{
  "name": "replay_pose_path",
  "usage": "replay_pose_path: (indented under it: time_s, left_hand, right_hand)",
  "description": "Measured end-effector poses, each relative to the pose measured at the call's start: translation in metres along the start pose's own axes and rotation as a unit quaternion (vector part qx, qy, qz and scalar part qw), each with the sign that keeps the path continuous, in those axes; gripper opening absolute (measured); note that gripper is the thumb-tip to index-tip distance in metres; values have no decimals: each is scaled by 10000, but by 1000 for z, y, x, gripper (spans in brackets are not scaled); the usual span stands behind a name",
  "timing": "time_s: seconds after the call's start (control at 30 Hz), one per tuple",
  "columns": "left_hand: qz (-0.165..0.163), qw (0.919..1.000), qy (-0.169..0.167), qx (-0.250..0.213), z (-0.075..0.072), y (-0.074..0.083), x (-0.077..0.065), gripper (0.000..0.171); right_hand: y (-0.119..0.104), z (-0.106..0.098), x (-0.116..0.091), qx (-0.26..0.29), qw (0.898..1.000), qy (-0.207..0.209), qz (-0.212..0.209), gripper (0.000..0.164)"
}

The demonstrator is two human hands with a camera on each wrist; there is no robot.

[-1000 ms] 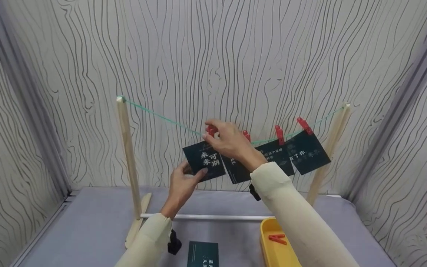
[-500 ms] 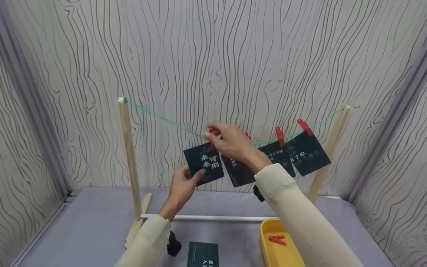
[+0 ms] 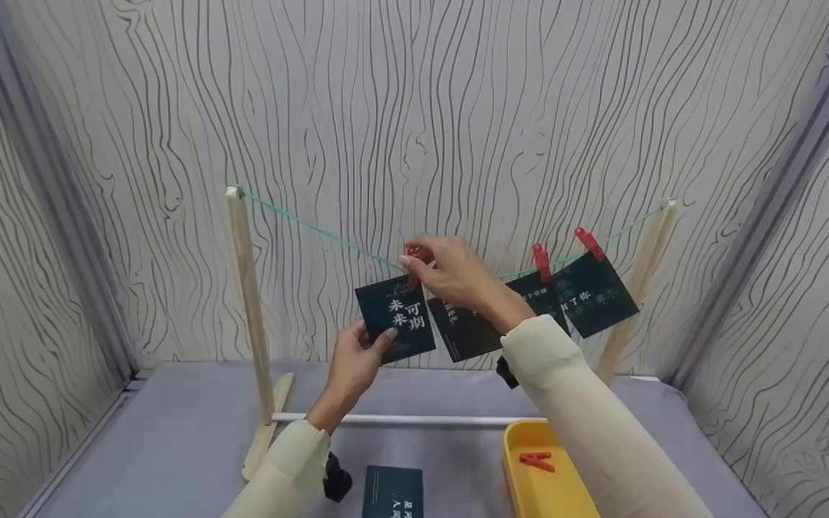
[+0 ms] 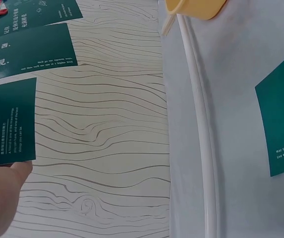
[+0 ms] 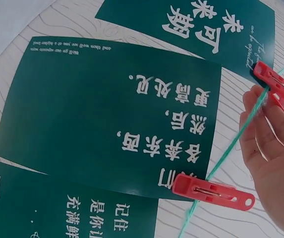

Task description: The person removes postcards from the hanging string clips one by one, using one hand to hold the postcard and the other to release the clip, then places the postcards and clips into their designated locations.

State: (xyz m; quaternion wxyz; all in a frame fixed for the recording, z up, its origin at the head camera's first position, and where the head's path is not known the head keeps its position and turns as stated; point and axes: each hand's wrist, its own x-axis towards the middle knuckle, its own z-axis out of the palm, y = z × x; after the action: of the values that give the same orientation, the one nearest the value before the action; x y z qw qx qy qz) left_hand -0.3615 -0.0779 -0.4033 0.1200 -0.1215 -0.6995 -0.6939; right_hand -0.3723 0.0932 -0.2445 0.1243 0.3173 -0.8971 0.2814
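Note:
My left hand [image 3: 355,358] pinches the lower left of a dark green card [image 3: 378,298] with white lettering, thumb on its front. At the card's top edge my right hand [image 3: 461,272] pinches a red clothespin [image 3: 413,277]. In the right wrist view this clothespin [image 5: 270,79] sits over the card's corner and the green string [image 5: 236,141]. Close to the right of it hangs another green card [image 5: 82,114], held to the string by a red clothespin [image 5: 213,192]. My right forearm partly hides the hanging cards in the head view.
Farther right, two red clothespins [image 3: 542,263] hold cards [image 3: 596,295] on the string. Wooden posts [image 3: 245,288] carry the string, with a white rod [image 3: 414,419] low between them. A yellow tray [image 3: 515,467] holds a red clothespin [image 3: 537,461]. One card [image 3: 393,493] lies on the table.
My right hand has shifted slightly right and down with the clothespin, whose tip now overlaps the card's top edge. The left hand stays nearly still on the card.

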Motion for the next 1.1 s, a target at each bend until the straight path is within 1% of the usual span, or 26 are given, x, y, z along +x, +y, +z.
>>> replay_pose_path:
  time_s: [0.13, 0.3, 0.47, 0.63, 0.77, 0.87, 0.97, 1.1]
  left_hand:
    - [-34, 10000, 65, -41, 0, 3, 1, 32]
    - [-54, 9999, -6, -107, 0, 5, 1, 38]
    - [-56, 9999, -71, -72, -1, 6, 0, 42]
    - [-75, 9999, -98, 65, -2, 5, -1, 39]
    - [-55, 9998, -95, 185, -3, 4, -3, 36]
    - [-60, 9996, -75, 263, -3, 5, -5, 36]
    - [-149, 9996, -29, 259, -3, 5, -7, 34]
    - [-225, 9995, -19, 239, -3, 7, -10, 34]
  right_hand:
    - [-1, -3, 1, -65, 10000, -29, -23, 35]
    - [1, -5, 2, -95, 9999, 84, -101, 32]
    - [4, -4, 2, -59, 9997, 194, -106, 31]
    - [5, -1, 1, 20, 9996, 234, -123, 30]
    - [6, 2, 0, 109, 9993, 318, -132, 25]
    - [5, 4, 0, -8, 9991, 364, -216, 22]
    - [3, 7, 1, -260, 9981, 417, -371, 21]
    - [2, 9, 2, -438, 9956, 600, -568, 19]
